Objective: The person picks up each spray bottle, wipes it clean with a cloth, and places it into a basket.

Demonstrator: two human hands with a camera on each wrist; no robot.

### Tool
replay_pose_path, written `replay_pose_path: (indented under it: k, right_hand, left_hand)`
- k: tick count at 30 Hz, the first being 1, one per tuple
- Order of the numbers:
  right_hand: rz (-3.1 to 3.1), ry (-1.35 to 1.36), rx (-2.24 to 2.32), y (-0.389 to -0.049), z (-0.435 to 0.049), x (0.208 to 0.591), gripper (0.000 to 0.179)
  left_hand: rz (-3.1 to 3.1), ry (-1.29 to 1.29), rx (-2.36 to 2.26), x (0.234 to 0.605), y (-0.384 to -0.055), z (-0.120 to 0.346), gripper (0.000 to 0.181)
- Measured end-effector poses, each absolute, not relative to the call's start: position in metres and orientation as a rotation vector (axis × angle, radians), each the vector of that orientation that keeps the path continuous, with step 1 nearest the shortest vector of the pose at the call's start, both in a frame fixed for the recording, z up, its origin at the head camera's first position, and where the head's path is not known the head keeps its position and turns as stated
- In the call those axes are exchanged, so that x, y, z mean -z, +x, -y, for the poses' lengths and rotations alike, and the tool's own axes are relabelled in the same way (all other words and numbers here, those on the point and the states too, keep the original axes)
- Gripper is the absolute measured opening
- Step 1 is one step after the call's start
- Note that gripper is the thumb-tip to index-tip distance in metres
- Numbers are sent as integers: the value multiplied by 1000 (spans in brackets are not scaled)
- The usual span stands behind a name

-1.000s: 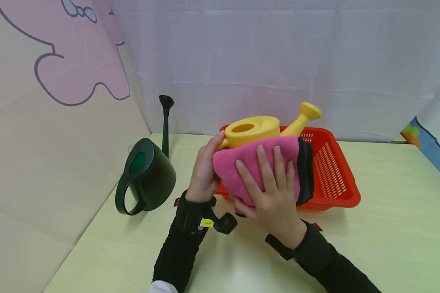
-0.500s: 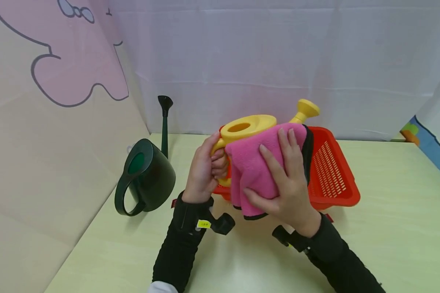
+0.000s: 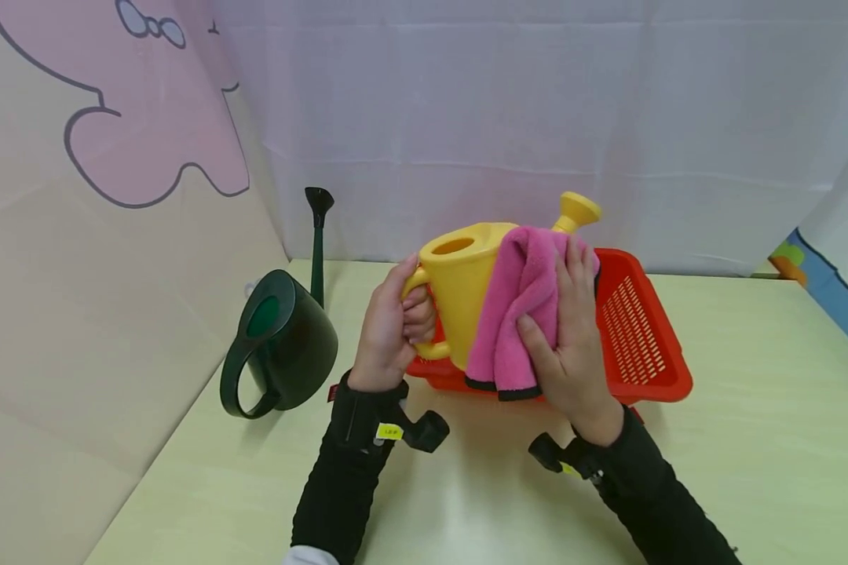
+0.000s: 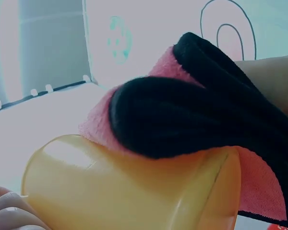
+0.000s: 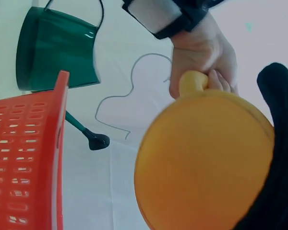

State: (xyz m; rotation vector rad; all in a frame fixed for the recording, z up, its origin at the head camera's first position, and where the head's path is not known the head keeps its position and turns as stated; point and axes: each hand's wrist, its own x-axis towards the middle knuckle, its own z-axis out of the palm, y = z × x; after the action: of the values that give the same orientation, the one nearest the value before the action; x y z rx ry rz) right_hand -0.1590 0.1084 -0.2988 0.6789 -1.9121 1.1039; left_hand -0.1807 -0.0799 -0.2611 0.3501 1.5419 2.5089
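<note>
My left hand (image 3: 396, 329) grips the handle of a yellow watering can (image 3: 459, 294), fingers curled round it. The can is held up in front of the red basket, its spout tilted up to the right. A pink cloth (image 3: 519, 314) with black edging and a black underside drapes over the can's right side. Flat on the cloth, my right hand (image 3: 575, 345) presses it against the can with straight fingers and the thumb spread. The right wrist view shows the can's round yellow base (image 5: 206, 163); the left wrist view shows the cloth's black side (image 4: 173, 115) touching the can body.
Behind the can stands a red perforated basket (image 3: 639, 337), partly covered by it. A dark green watering can (image 3: 297, 345) rests on the table at left, its spout pointing up. A pale curtain (image 3: 537, 118) hangs along the table's back edge.
My right hand has slid the cloth rightward across the can, uncovering more of its yellow body and handle. The cloth now hangs in folds. My left hand stays on the handle.
</note>
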Motion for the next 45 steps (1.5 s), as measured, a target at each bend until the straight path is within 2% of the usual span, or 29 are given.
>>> replay_pose_path:
  k: [10, 17, 22, 24, 29, 37, 45]
  right_hand:
    - [1895, 713, -880, -149, -97, 302, 92]
    - [1808, 636, -571, -141, -79, 312, 73]
    - [1747, 650, -298, -139, -69, 321, 58]
    - [1731, 681, -257, -140, -69, 321, 56]
    - [1707, 797, -296, -145, -78, 313, 53]
    - [1628, 863, -524, -154, -86, 307, 53]
    - [1600, 781, -988, -158, -92, 307, 66]
  left_hand:
    - [-1621, 380, -2519, 263, -176, 74, 46]
    - [-1593, 384, -2503, 265, -176, 71, 43]
    - [-1663, 297, -2487, 265, -175, 67, 27]
    - [-1708, 275, -2481, 264, -174, 67, 29]
    - [-1710, 284, -2498, 263, -174, 68, 36]
    - [-1622, 335, -2510, 262, -174, 72, 27]
    - [-1587, 390, -2509, 261, -173, 74, 43]
